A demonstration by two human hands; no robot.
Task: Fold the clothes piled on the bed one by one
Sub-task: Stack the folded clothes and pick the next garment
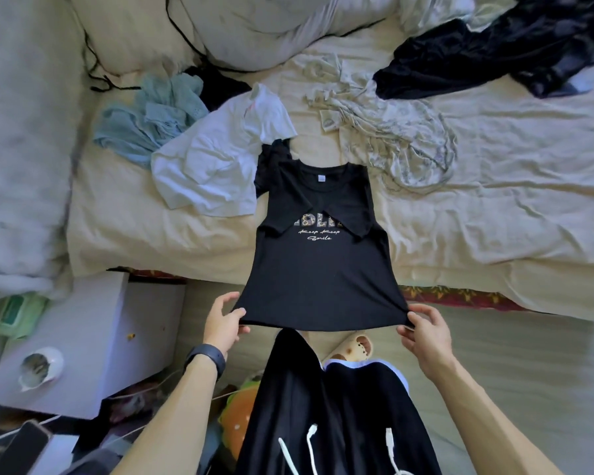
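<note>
1. We see a black T-shirt [319,269] lying front-up, its collar end on the bed [494,207] and its lower part reaching past the mattress edge towards the person.
2. The left hand [223,320] pinches the hem's left corner between thumb and curled fingers; a dark wristband [206,358] sits on that wrist.
3. The right hand [426,332] pinches the hem's right corner in the same way, so the hem is stretched taut between the two hands.
4. Both sides of the shirt's upper part are folded inwards over the chest, and we can read only part of the printed lettering between the flaps.
5. A white T-shirt [213,159] lies crumpled just beside the black one, touching its left shoulder.
6. Beyond the white one we find a light blue garment [151,121], bunched near the pillows [271,29].
7. A pale patterned garment [391,138] is spread loosely to the right of the black collar, and a dark navy garment [494,56] is heaped in the far right corner.
8. A black cable [186,39] trails across the pillows.
9. On the floor side, a white bedside cabinet [93,337] stands at the left, with a green pack of wipes [18,313] next to it.
10. Below the hem we see the person's black shorts [340,423] with white drawstrings, and a slipper [354,347] on the floor.
</note>
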